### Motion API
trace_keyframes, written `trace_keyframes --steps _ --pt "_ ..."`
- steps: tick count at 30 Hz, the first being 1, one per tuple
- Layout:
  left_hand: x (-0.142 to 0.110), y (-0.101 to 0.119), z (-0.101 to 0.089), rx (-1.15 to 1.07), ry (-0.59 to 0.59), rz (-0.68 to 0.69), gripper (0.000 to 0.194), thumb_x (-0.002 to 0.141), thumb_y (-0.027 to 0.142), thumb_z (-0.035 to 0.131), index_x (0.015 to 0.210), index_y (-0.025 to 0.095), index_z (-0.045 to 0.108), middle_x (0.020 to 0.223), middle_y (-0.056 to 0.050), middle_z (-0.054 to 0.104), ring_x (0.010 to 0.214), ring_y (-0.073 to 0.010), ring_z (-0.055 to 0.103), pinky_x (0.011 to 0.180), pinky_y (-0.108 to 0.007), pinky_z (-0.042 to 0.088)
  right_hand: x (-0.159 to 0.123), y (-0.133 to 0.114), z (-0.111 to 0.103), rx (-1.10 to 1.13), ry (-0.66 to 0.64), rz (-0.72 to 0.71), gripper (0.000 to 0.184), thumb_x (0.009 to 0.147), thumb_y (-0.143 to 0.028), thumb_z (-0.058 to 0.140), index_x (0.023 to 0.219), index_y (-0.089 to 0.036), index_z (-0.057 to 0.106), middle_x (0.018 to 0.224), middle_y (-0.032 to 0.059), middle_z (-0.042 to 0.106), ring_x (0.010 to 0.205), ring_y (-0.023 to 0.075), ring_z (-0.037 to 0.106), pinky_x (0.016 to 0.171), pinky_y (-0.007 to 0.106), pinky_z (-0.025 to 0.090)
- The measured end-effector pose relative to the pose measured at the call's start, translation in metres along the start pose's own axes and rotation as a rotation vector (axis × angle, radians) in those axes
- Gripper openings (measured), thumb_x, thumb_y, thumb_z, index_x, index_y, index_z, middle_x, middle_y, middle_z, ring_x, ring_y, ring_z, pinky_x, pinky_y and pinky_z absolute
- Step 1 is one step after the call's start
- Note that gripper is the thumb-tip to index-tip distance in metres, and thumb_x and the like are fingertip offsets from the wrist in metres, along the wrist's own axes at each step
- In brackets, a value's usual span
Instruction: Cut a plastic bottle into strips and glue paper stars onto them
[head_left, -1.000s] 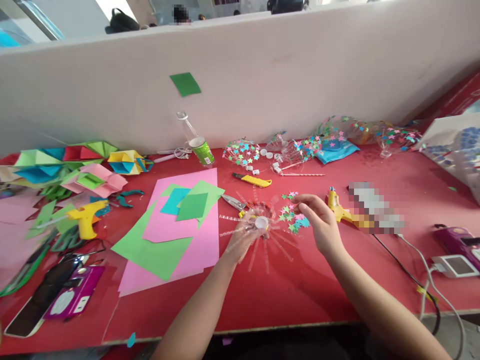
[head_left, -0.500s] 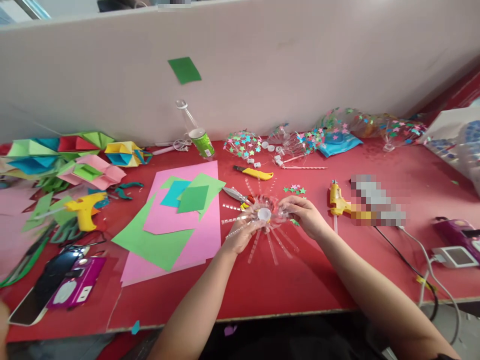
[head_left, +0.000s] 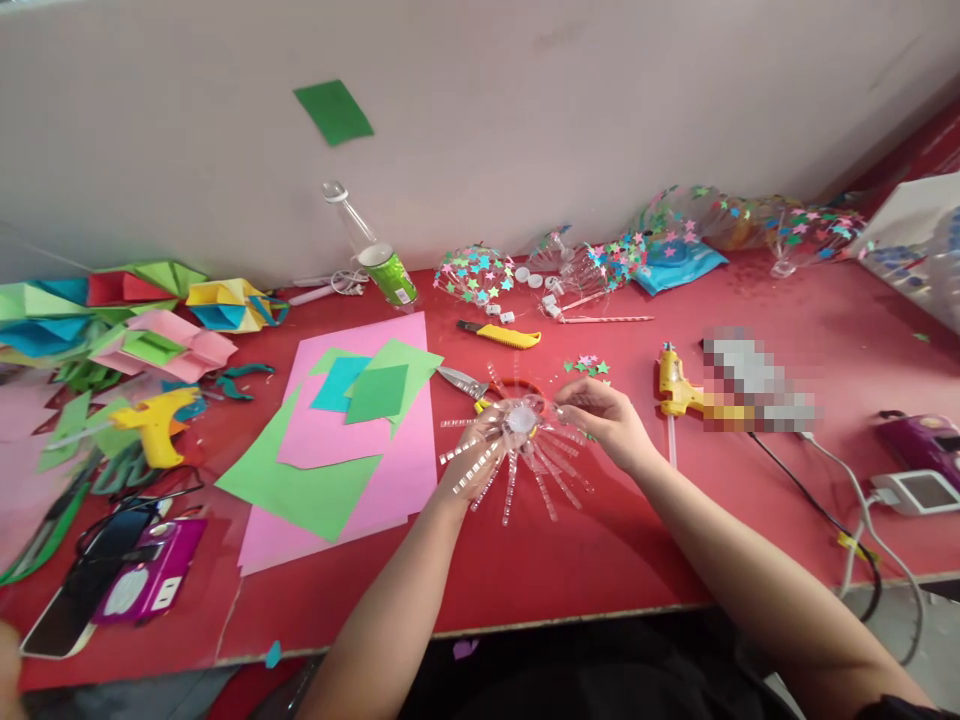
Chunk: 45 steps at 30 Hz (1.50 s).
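Note:
A clear plastic bottle piece cut into thin strips point(head_left: 520, 421) is spread like a flower above the red table, its round white centre facing up. My left hand point(head_left: 474, 452) is closed around it from below and the left, partly hidden by the strips. On the other side, my right hand point(head_left: 604, 418) has thumb and fingertips pinched at the strips. Scissors point(head_left: 463, 382) with red-and-yellow handles lie behind the piece, partly covered by it. Small paper stars point(head_left: 590, 366) are scattered just beyond my right hand.
A yellow cutter knife point(head_left: 501, 334) lies farther back. To the right are a yellow glue gun point(head_left: 676, 390) and cables. Coloured paper sheets point(head_left: 360, 440) lie left, near another yellow glue gun point(head_left: 159, 425). Star-covered plastic globes point(head_left: 475, 275) and a bottle point(head_left: 386, 272) stand along the wall.
The cut bottle piece has turned in my hands, its strips now fanning differently. My right hand has shifted slightly at its edge. The whole view has tilted down a little.

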<state>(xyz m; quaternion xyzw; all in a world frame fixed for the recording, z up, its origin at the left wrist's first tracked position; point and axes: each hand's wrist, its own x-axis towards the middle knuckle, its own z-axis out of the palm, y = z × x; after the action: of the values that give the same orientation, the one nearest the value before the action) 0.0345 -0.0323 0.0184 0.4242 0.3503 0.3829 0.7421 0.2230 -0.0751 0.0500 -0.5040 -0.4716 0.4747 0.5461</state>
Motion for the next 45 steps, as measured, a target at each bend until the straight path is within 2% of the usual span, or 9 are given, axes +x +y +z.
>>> trace_keyframes --steps 4,9,14,17,27,32,38,40,45 --pt "-0.002 0.002 0.000 -0.011 -0.022 -0.006 0.045 0.062 0.021 0.082 0.104 0.019 0.066 0.085 -0.002 0.071 0.061 -0.0105 0.060 0.061 -0.024 0.046 0.000 0.000 0.001 0.025 0.056 0.006 0.013 0.073 -0.032 0.071 0.079 -0.021 0.066 0.075 -0.0009 0.065 0.067 0.0133 0.058 0.065 0.029 0.048" --pt "-0.004 0.004 -0.002 -0.079 -0.048 -0.067 0.047 0.062 0.022 0.081 0.107 0.018 0.067 0.089 -0.004 0.072 0.069 -0.0135 0.064 0.062 -0.024 0.047 -0.001 0.000 0.000 0.087 0.025 0.033 0.010 0.073 -0.029 0.070 0.077 -0.021 0.067 0.071 -0.0015 0.064 0.065 0.0124 0.058 0.065 0.028 0.048" --pt "-0.003 0.005 -0.002 -0.134 -0.110 -0.060 0.027 0.067 0.028 0.080 0.087 0.013 0.070 0.071 -0.003 0.068 0.059 -0.0104 0.059 0.056 -0.022 0.046 -0.002 0.000 0.002 0.121 0.023 0.008 0.010 0.072 -0.028 0.070 0.081 -0.022 0.068 0.074 -0.0016 0.065 0.067 0.0137 0.060 0.067 0.030 0.051" --pt "-0.003 0.004 -0.003 -0.150 -0.116 -0.057 0.024 0.069 0.029 0.080 0.082 0.012 0.069 0.065 -0.003 0.065 0.060 -0.0112 0.060 0.060 -0.023 0.047 -0.002 -0.001 0.004 0.124 0.009 0.016 0.011 0.073 -0.030 0.070 0.079 -0.022 0.066 0.070 -0.0018 0.064 0.065 0.0138 0.061 0.067 0.032 0.051" --pt "-0.002 -0.004 -0.005 -0.187 -0.130 -0.108 0.021 0.071 0.026 0.076 0.086 0.013 0.070 0.074 -0.005 0.069 0.064 -0.0123 0.062 0.061 -0.024 0.049 -0.003 0.005 0.004 0.218 0.045 -0.007 0.007 0.076 -0.025 0.063 0.080 -0.021 0.067 0.069 -0.0022 0.064 0.064 0.0128 0.061 0.067 0.030 0.052" --pt "0.000 0.003 -0.001 -0.275 -0.037 -0.101 0.021 0.071 0.027 0.073 0.088 0.014 0.070 0.081 -0.005 0.072 0.069 -0.0126 0.064 0.066 -0.024 0.052 -0.004 0.005 0.008 0.187 0.007 0.029 0.008 0.075 -0.026 0.070 0.079 -0.020 0.066 0.073 -0.0009 0.068 0.066 0.0132 0.063 0.069 0.031 0.053" --pt "0.001 0.001 -0.004 -0.184 -0.049 -0.098 0.032 0.069 0.019 0.075 0.100 0.012 0.071 0.079 -0.004 0.071 0.069 -0.0119 0.065 0.068 -0.023 0.051 -0.007 0.006 0.011 0.179 -0.073 -0.010 0.011 0.079 -0.028 0.070 0.085 -0.021 0.065 0.084 0.0011 0.072 0.080 0.0161 0.069 0.080 0.034 0.054" --pt "0.001 0.000 -0.004 -0.182 -0.052 -0.109 0.033 0.070 0.023 0.076 0.101 0.012 0.070 0.079 -0.004 0.072 0.066 -0.0116 0.065 0.065 -0.023 0.051 -0.006 0.008 0.011 0.108 -0.064 -0.056 0.010 0.081 -0.028 0.069 0.086 -0.021 0.064 0.086 0.0013 0.071 0.082 0.0164 0.069 0.080 0.034 0.054" --pt "-0.001 0.002 0.000 -0.190 -0.101 -0.165 0.035 0.072 0.023 0.073 0.104 0.010 0.070 0.084 -0.007 0.073 0.066 -0.0118 0.065 0.066 -0.023 0.050 -0.005 0.015 0.009 -0.278 0.023 -0.249 0.005 0.087 -0.022 0.060 0.088 -0.022 0.066 0.082 0.0007 0.066 0.076 0.0136 0.062 0.072 0.028 0.051"
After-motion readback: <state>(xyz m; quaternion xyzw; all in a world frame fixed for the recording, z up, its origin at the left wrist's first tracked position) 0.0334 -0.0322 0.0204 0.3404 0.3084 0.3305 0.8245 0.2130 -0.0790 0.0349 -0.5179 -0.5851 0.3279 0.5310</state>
